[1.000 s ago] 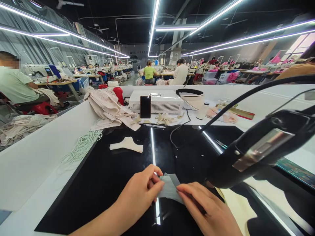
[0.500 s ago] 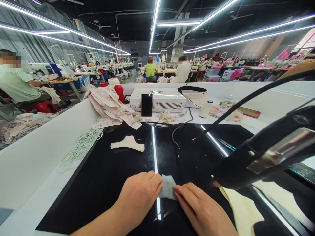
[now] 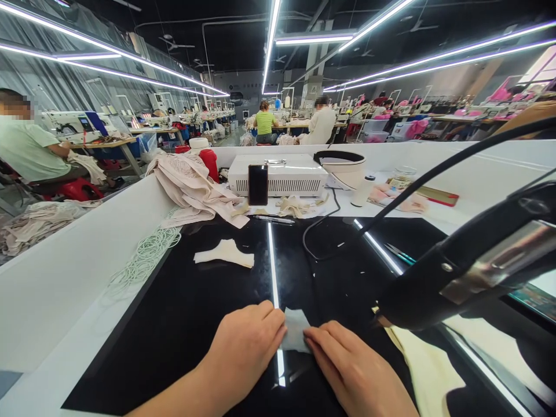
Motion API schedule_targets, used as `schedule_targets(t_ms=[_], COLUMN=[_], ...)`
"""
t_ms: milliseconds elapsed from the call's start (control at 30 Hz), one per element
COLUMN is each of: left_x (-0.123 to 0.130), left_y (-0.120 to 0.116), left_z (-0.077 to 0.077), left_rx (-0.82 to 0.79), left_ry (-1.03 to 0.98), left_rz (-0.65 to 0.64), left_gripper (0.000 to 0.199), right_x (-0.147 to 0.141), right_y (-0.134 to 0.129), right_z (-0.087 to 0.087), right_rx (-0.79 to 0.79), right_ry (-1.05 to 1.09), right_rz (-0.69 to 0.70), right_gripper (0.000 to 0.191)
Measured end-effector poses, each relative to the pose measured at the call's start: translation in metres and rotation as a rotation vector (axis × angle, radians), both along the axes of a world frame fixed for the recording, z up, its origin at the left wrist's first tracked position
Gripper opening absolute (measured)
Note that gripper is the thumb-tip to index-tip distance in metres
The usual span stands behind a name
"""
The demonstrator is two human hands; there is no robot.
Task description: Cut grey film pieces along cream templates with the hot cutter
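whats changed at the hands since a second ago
The left hand has rolled over, showing more of its back; the right hand has edged left. Less of the grey piece shows between them. Both stay on it, and the cream piece farther off lies as before.

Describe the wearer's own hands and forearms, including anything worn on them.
The left hand and right hand are ungloved, with no ring or watch visible. The left forearm shows no sleeve up to the picture's edge; the right one is mostly out of view.
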State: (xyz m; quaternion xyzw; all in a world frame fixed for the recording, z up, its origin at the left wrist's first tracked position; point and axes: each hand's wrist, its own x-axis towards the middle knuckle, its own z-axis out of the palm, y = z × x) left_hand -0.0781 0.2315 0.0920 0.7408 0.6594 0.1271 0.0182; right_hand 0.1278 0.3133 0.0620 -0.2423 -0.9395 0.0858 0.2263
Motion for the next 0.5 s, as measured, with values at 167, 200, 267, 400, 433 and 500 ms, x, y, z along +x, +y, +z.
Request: schedule_targets(t_ms=[167, 200, 267, 400, 433, 500], left_x=[0.001, 0.001, 0.004, 0.010, 0.012, 0.015], left_y=[0.000, -0.001, -0.002, -0.002, -0.002, 0.000], left_z=[-0.005, -0.005, -0.005, -0.007, -0.008, -0.011], left_rx=[0.166, 0.213, 0.300, 0.399, 0.426, 0.483], left_ry=[0.103, 0.132, 0.139, 0.024, 0.017, 0.033], left_rz=[-0.045, -0.059, -0.093, -0.224, -0.253, -0.277], left_gripper=[0.018, 0.019, 0.019, 0.020, 0.021, 0.024], right_x=[-0.003, -0.004, -0.006, -0.009, -0.010, -0.010], right_y=[-0.003, -0.003, -0.003, -0.003, -0.002, -0.002], right_z=[0.002, 0.002, 0.002, 0.003, 0.004, 0.004], right_rx=[0.048, 0.053, 0.067, 0.088, 0.094, 0.111], right_ry=[0.096, 0.101, 0.114, 0.126, 0.126, 0.131], right_rz=[-0.020, -0.026, -0.035, -0.021, -0.015, -0.015], right_gripper=[0.040, 0.039, 0.037, 0.042, 0.043, 0.044])
